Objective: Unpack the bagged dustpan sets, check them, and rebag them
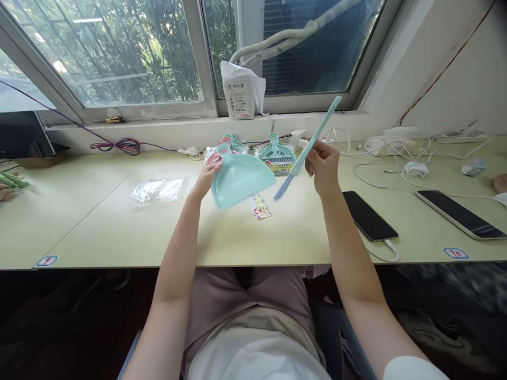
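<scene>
Plastic film, a crumpled clear wrapper [156,191], lies on the table [99,232] left of centre, probably there to be out of the hands' way. The left hand [205,179] pinches the rim of a mint dustpan [243,179] near its handle, likely to leave the scoop uncovered; the pan is raised mid-frame, handle toward upper left, straight lip facing lower right and rising gently rightward. Next, a matching hand brush [317,138] slants diagonally along its length: bristles at lower left, handle tip at upper right. The right hand [325,164] grips it mid-length, perhaps for balance. Farther right, a black smartphone [370,216] is plugged into a white cable [391,247], presumably charging.
</scene>
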Demonstrator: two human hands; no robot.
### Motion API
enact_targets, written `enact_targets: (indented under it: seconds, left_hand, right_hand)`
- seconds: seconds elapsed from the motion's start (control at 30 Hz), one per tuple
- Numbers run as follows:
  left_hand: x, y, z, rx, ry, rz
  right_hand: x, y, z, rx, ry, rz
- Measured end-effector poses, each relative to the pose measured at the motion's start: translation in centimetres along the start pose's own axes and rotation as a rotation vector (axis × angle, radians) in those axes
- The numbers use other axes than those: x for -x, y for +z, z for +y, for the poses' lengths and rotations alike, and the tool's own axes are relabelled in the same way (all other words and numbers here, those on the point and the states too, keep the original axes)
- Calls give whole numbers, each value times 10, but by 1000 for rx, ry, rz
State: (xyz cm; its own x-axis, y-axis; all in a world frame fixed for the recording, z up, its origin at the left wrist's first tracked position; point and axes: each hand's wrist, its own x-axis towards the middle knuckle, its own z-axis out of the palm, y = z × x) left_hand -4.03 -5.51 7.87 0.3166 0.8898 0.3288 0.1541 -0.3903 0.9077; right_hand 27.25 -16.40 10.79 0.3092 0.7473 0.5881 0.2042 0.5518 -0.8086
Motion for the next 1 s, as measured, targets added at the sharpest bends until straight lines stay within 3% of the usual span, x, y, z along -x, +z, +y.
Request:
enact_targets:
  seconds: [0.1, 0.23, 0.3, 0.53, 0.8, 1.0]
  left_hand:
    - [5, 4, 2, -139, -123, -282]
    - [7, 9, -3, -357, -186, -470]
    - [7, 10, -7, -431, -190, -542]
    - [4, 18, -14, -540, -116, -539]
    - [3, 16, -21, -583, -170, -586]
    - [0, 17, -24, -583, -54, -473]
  right_hand:
    - [-2, -13, 2, 408, 120, -139]
    - [3, -12, 14, 1100, 437, -620]
    - [6, -6, 20, 1264, 510, -743]
    - [13, 15, 30, 1393, 518, -759]
    - [18, 24, 32, 1429, 438, -595]
    - [21, 27, 32, 1499, 427, -576]
